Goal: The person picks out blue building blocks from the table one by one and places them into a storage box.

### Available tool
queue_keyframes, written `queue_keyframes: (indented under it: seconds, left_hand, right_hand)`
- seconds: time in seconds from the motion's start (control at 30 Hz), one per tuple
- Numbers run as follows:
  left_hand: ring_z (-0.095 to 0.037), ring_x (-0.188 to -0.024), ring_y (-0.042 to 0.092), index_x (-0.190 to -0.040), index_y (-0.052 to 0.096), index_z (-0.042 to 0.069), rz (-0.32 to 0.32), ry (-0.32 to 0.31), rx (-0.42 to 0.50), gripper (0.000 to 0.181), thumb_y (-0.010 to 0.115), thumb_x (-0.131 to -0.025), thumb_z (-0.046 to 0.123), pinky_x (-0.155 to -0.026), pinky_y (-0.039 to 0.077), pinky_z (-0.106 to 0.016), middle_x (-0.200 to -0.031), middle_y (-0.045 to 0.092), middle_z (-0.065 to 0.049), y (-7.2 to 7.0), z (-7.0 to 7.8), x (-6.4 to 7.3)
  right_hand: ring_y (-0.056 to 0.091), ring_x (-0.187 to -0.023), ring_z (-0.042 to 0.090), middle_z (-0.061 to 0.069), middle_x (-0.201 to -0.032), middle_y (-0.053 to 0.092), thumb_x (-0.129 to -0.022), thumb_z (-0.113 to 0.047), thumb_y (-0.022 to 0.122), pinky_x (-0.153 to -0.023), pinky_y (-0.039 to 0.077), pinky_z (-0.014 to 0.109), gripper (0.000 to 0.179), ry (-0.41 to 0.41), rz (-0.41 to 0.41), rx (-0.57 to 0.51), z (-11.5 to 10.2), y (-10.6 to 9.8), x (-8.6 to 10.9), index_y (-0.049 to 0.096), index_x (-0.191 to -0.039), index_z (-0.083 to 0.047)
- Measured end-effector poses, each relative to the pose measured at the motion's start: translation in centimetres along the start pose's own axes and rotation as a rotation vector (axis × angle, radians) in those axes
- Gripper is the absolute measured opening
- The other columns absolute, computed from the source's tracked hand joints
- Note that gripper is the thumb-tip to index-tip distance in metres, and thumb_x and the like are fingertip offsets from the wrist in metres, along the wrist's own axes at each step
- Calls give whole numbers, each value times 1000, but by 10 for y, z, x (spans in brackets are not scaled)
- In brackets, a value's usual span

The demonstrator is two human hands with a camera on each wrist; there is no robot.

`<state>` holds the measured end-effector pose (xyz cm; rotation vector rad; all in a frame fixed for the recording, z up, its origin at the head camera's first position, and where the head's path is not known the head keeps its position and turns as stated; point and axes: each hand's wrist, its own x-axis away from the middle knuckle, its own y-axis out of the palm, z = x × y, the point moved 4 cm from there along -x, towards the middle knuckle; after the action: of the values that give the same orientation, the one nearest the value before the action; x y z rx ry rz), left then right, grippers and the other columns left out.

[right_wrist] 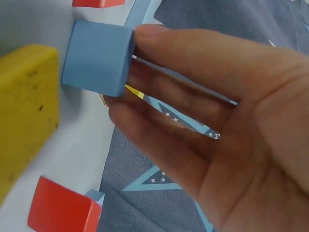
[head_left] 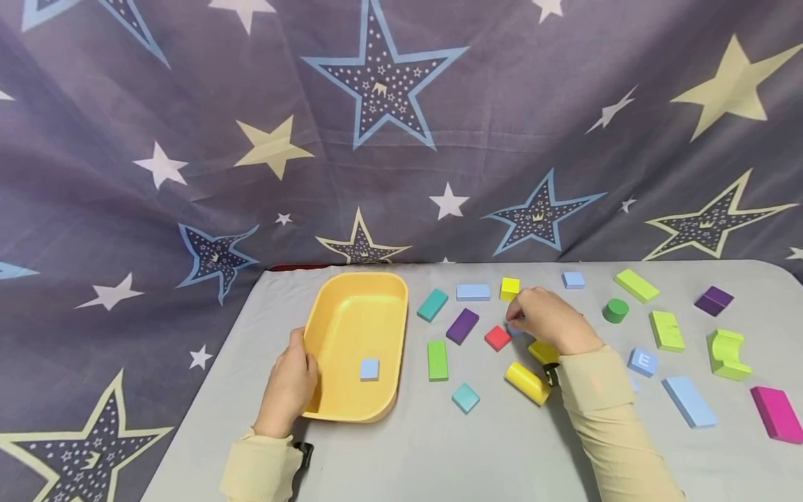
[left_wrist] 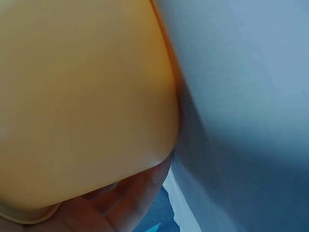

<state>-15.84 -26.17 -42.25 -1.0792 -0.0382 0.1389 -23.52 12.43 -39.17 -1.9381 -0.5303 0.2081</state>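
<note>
My left hand [head_left: 291,380] grips the left side of a yellow plastic tray [head_left: 402,328], thumb over the rim. In the left wrist view its fingers [left_wrist: 140,193] curl against the outside of the tray wall. A small light blue block [head_left: 369,369] lies inside the tray. My right hand [head_left: 552,317] reaches down among the loose blocks and pinches a blue square block [right_wrist: 98,57] at its edge with thumb and fingertips. In the head view the hand covers most of that block. Right beside it lies a red block [head_left: 498,338].
Around the right hand lie a yellow cube [head_left: 510,288], a yellow cylinder [head_left: 528,383] and a purple block [head_left: 463,326]. Farther right are a green cylinder [head_left: 615,310], a lime curved block [head_left: 728,354] and a magenta block [head_left: 778,414]. A star-patterned cloth [head_left: 389,174] hangs behind the table.
</note>
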Motion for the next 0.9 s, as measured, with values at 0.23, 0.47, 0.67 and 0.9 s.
queue_keyframes:
  seconds: [0.23,0.47,0.67,0.9]
  left_hand:
    - [-46,-97,65,-144,35,-4,3,6,5,44,42,-102,5,-78,51,-57,-114,63,-34,2,-2,0]
    - [-46,-95,66,-143,35,-4,11,11,4,43,42,-101,5,-76,51,-56,-113,63,-34,1,-1,0]
    - [-46,-94,66,-143,36,-5,19,17,3,43,42,-101,5,-75,51,-56,-112,64,-34,1,-1,1]
    - [-45,-90,67,-142,36,-5,21,22,1,42,42,-101,4,-72,51,-55,-109,64,-34,1,0,1]
  right_hand:
    - [65,-84,24,11,-94,75,-85,0,74,-78,56,39,11,-5,-11,4,2,4,-3,79,-94,-1]
    - [65,-85,23,11,-95,75,-86,0,72,-78,56,39,11,-12,-13,-4,3,4,-4,79,-94,-2]
    - [63,-84,23,11,-95,74,-87,-1,71,-78,55,39,11,-26,-20,-2,2,5,-6,79,-94,-2]
    - [63,-87,24,11,-96,74,-87,-2,72,-81,55,41,10,-29,-42,-4,2,7,-6,78,-95,-2]
